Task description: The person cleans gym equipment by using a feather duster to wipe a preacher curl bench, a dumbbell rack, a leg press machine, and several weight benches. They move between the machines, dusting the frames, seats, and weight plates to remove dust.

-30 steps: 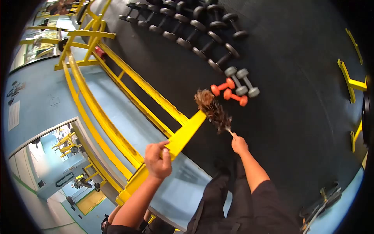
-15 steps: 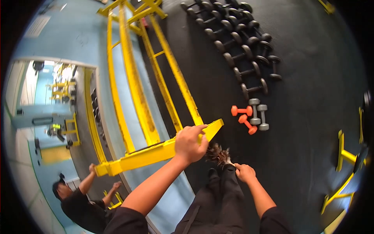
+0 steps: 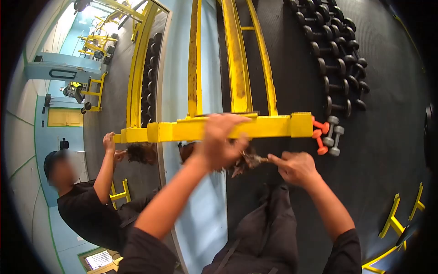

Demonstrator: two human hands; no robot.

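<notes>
My left hand [image 3: 221, 142], slightly blurred, grips the end beam of a yellow metal rack [image 3: 273, 127], with its fingers over the top. Lower and to the right, my right hand [image 3: 297, 168] is closed around the thin handle of a feather duster [image 3: 246, 161], index finger laid along it. The brown feathers are below the beam, partly hidden behind my left hand and forearm. Long yellow rails [image 3: 237, 59] run away from the beam, with rust-like marks on them.
Rows of black dumbbells [image 3: 335, 86] lie on the black rubber floor at right. Orange dumbbells [image 3: 320, 142] and grey dumbbells [image 3: 336, 140] sit near the beam's right end. A wall mirror [image 3: 162, 73] at left reflects a person and gym equipment. Yellow frames [image 3: 393, 217] stand lower right.
The view has turned, so the beam now looks level. The duster has moved up and left, beneath the beam, with my right hand. My left hand stays on the beam.
</notes>
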